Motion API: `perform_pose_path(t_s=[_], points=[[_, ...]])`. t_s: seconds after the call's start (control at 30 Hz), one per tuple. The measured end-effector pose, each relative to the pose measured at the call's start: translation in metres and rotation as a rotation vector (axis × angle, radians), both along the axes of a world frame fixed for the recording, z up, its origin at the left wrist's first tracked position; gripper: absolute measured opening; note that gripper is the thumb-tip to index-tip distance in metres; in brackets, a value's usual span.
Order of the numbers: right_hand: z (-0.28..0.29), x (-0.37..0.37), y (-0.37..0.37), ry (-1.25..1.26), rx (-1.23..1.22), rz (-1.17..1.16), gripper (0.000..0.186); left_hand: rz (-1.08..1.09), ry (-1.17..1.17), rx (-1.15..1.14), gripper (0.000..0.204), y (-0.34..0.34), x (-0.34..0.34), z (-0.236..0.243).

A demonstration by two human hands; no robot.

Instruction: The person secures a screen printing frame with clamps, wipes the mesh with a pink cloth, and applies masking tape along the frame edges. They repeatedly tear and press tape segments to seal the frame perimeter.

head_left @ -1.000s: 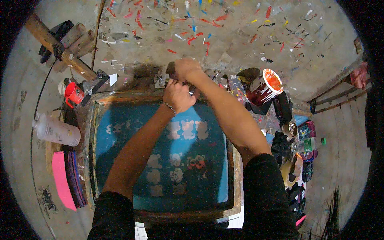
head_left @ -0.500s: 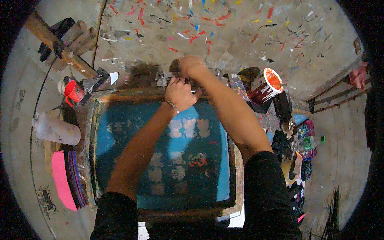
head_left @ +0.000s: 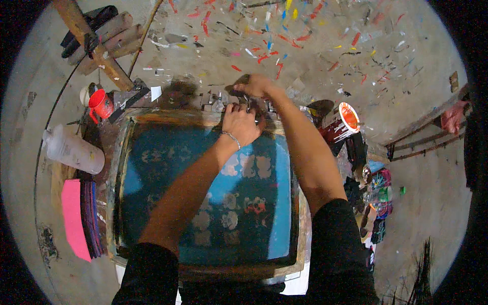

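A screen-printing frame [head_left: 170, 269] with blue mesh and rows of small pale bear-like shapes lies in front of me. Metal clamp hardware [head_left: 218, 102] sits along its far edge. My left hand [head_left: 241, 124], a bracelet on its wrist, rests at that edge with fingers bent over the hardware; what they grip is hidden. Just beyond it, my right hand [head_left: 258, 86] has its fingers curled together above the same hardware, and anything between them is too dark to make out.
Right of the far edge stands a tub of orange-red ink [head_left: 340, 122]. On the left are a red cup [head_left: 99, 104], a translucent plastic jug [head_left: 73, 150] and a stack of pink and dark sheets [head_left: 76, 221]. A wooden post [head_left: 96, 48] slants at the far left. A paint-streaked wall [head_left: 305, 51] rises behind.
The view has shifted, so most of the scene sits slightly farther right. Both hands stay by the clamp hardware; my right hand has turned a little, its fingers now pointing left.
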State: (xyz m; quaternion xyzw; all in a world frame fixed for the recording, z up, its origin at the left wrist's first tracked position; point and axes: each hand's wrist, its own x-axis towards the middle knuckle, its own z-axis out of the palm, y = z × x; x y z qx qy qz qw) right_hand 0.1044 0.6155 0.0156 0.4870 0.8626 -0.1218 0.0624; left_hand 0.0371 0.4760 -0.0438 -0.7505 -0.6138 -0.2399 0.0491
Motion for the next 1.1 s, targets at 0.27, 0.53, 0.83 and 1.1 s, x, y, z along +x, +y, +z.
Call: perform_pose_path(t_s=[0.27, 0.53, 0.83, 1.1], points=[[-0.028, 0.026, 0.017, 0.299, -0.538, 0.001, 0.056, 0.010, -0.065, 0.160, 0.045, 0.004, -0.008, -0.015], [-0.032, 0.023, 0.010, 0.127, -0.048, 0.167, 0.057, -0.041, -0.093, 0.188, 0.043, 0.001, -0.004, -0.012], [-0.011, -0.022, -0.024, -0.152, 0.153, -0.017, 0.044, -0.051, -0.004, 0.149, 0.043, 0.001, -0.007, -0.013], [-0.006, -0.020, -0.034, -0.118, 0.133, -0.082, 0.037, -0.115, -0.090, 0.123, 0.043, 0.002, -0.007, -0.014]])
